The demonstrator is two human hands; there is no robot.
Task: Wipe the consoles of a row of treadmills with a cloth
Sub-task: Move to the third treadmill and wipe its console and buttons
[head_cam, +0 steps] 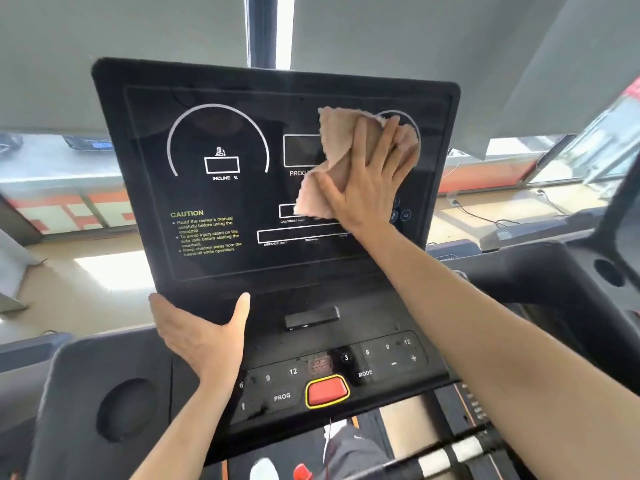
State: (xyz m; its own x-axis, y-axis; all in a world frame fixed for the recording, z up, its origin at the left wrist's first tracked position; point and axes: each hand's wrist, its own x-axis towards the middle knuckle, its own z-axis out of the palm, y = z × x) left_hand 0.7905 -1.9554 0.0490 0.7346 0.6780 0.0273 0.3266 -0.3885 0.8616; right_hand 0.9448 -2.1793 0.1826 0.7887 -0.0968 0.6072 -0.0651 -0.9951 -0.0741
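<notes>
A black treadmill console (221,202) fills the middle of the head view, its glossy display panel tilted up toward me. My right hand (374,174) presses a crumpled pink cloth (329,157) flat against the right half of the display, fingers spread and straight. The cloth covers part of the middle readout boxes and reaches toward the right dial. My left hand (201,334) holds the lower left corner of the display panel, thumb on the front and fingers hidden behind the edge.
Below the display lies a button panel (381,358) with number keys and a red stop button (327,391). Cup holders (126,408) flank the console. A neighbouring treadmill (540,233) stands to the right. Windows with grey blinds lie ahead.
</notes>
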